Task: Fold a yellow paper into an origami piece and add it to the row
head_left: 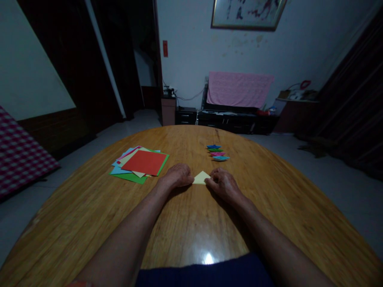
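Two bare hands meet over one small pale yellow paper triangle (202,178), which lies on a round wooden tabletop (185,225) with its point facing away. The left hand (179,175) has curled fingers and holds the triangle's left corner by the thumb; the right hand (223,183) pinches its right corner, thumb on top. Beyond the triangle, slightly to its right, four tiny paper boats (218,154) sit in one close row: one dark blue, one green, one pink, one light blue. To the triangle's left is one untidy stack of coloured paper (134,177), its sheets overlapping too much to count, with one red square sheet (145,161) uppermost. Far beyond the triangle hangs one pink towel (239,88).
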Motion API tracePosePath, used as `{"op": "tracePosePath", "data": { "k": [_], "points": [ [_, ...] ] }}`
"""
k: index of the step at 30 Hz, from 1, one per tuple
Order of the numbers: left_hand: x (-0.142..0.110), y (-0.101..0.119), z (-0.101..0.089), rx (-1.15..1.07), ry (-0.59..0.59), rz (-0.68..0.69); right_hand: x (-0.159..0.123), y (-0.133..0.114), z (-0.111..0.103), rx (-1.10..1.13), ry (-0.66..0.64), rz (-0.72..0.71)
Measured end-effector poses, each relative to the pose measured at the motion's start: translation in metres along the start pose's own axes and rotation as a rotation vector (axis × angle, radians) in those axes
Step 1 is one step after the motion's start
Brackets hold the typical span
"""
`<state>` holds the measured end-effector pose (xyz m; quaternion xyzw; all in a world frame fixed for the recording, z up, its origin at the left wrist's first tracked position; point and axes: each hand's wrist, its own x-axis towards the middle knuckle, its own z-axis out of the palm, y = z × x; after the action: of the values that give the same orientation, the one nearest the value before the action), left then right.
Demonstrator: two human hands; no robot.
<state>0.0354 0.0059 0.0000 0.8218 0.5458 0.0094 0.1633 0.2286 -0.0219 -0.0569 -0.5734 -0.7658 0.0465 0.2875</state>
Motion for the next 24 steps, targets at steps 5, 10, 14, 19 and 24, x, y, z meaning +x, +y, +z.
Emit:
{"op": "tracePosePath", "data": {
  "k": [5, 10, 14, 19, 24],
  "points": [
    [-0.0001, -0.001, 0.0005, -0.023, 0.001, -0.002, 0.0002, 0.0005, 0.0007, -0.01, 0.019, 0.014],
    [-0.0002, -0.0023, 0.0011, -0.038, 0.012, -0.029, 0.0007, 0.0021, 0.0019, -0.005, 0.016, 0.002],
    [-0.0021, -0.0008, -0.0008, -0.026, 0.008, -0.02, 0.0011, 0.0019, 0.0016, 0.001, 0.002, 0.006],
    [-0.0032, 0.0006, -0.0018, -0.012, 0.009, -0.018, 0.0014, 0.0006, 0.0002, -0.019, -0.008, 0.01],
    [-0.0026, 0.0001, -0.0011, 0.005, 0.006, -0.015, 0.0018, -0.0007, -0.0008, -0.043, -0.022, 0.012]
  ]
}}
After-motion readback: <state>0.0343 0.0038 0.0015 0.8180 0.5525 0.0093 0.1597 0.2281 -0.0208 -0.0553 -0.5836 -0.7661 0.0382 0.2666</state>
